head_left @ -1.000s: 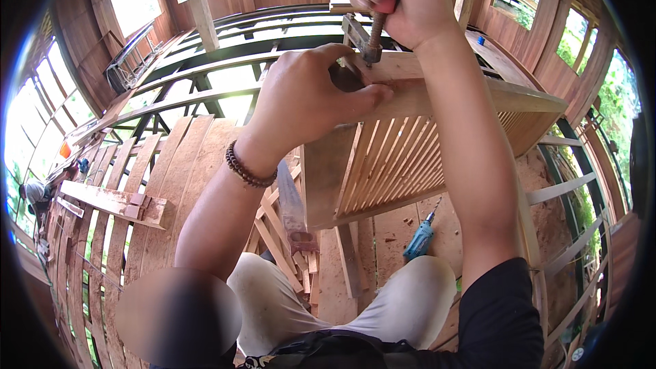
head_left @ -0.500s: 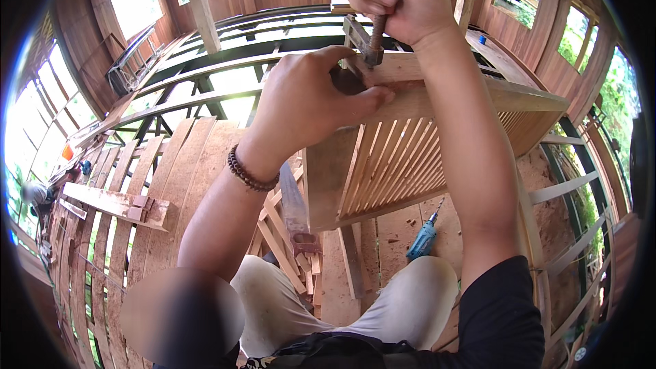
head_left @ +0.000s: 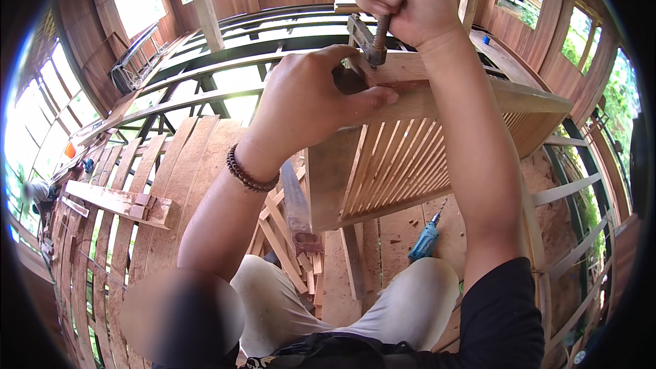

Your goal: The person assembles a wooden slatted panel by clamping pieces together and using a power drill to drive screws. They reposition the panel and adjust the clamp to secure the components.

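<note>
My right hand (head_left: 408,0) is closed round the dark handle of a bar clamp (head_left: 374,44), at the top of the view. The clamp's threaded screw slants down to the top edge of a slatted wooden frame (head_left: 403,102), where its metal jaw rests. At the frame's near left corner, my left hand (head_left: 307,96) grips the wood beside the jaw, thumb on the near face and fingers curled over the top. What lies under the left palm is partly hidden. Narrow parallel slats fill the frame, which stands tilted in front of my knees.
A blue power drill (head_left: 425,238) lies right of centre on the floor boards. Left of the frame are a handsaw (head_left: 295,198) and loose wood strips (head_left: 277,246). A thick timber piece (head_left: 119,201) lies on spaced planks at left. Open dark floor joists (head_left: 225,89) span beyond the frame.
The whole view has shifted slightly, so things sit a little further right. Both hands keep their grips, and the clamp handle's tilt looks slightly different in my right hand.
</note>
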Demonstrator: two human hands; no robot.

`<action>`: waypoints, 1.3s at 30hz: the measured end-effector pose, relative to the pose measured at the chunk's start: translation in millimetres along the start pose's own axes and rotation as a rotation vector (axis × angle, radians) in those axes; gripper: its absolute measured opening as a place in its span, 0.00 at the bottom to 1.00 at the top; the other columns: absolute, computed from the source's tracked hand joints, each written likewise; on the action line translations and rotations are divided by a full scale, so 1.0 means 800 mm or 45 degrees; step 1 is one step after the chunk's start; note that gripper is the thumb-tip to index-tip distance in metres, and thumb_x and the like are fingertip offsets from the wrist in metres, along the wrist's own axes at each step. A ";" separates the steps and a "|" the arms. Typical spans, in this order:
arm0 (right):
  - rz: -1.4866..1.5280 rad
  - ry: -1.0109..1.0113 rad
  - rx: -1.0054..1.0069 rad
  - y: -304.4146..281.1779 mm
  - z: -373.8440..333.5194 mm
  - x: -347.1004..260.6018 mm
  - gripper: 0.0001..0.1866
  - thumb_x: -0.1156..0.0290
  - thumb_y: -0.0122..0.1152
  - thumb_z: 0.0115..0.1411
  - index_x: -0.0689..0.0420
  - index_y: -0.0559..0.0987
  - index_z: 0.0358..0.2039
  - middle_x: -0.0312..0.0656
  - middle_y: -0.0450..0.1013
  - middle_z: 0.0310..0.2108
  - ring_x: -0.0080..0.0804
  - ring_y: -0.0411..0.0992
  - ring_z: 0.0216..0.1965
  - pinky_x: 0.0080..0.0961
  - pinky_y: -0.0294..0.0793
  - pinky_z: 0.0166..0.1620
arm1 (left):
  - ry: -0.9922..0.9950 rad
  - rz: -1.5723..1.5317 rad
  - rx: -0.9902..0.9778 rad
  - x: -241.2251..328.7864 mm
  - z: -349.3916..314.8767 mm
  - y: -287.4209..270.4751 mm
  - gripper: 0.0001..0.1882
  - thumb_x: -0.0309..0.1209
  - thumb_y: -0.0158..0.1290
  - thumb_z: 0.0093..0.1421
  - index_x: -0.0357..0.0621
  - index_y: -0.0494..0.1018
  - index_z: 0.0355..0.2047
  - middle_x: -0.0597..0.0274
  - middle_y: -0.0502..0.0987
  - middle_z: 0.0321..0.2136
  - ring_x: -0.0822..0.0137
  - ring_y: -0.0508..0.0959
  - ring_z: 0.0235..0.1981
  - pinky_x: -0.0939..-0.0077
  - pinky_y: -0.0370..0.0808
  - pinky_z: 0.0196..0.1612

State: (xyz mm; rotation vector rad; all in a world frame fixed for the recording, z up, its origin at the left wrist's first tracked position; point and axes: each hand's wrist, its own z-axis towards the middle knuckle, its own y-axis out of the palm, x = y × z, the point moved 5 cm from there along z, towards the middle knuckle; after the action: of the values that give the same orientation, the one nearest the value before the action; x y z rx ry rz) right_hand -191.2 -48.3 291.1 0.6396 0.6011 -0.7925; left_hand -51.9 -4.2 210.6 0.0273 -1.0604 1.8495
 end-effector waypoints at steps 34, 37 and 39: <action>-0.149 0.024 -0.026 0.006 -0.020 0.011 0.34 0.30 0.41 0.70 0.50 0.76 0.31 0.30 0.59 0.12 0.18 0.51 0.08 0.19 0.49 0.11 | 0.062 0.082 0.104 -0.006 0.003 0.001 0.35 0.60 0.71 0.46 0.38 0.84 0.39 0.51 0.82 0.21 0.55 0.84 0.25 0.65 0.80 0.33; -0.142 0.032 -0.013 0.005 -0.018 0.014 0.34 0.30 0.41 0.70 0.50 0.76 0.31 0.30 0.59 0.12 0.18 0.51 0.08 0.19 0.49 0.11 | 0.039 0.050 0.099 -0.010 0.002 -0.001 0.35 0.60 0.71 0.46 0.40 0.84 0.39 0.51 0.82 0.21 0.55 0.84 0.24 0.64 0.80 0.33; -0.110 0.038 -0.008 0.003 -0.018 0.015 0.35 0.30 0.41 0.69 0.50 0.76 0.31 0.30 0.59 0.12 0.18 0.50 0.08 0.19 0.49 0.11 | 0.020 0.043 0.061 -0.007 0.003 0.000 0.36 0.61 0.71 0.45 0.40 0.84 0.39 0.51 0.82 0.21 0.54 0.84 0.24 0.64 0.80 0.33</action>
State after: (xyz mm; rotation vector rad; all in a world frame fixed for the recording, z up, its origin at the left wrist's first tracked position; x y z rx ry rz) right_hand -186.4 -42.4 274.0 0.6242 0.6615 -0.8626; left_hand -50.1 -9.8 209.8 0.0234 -1.0110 1.9029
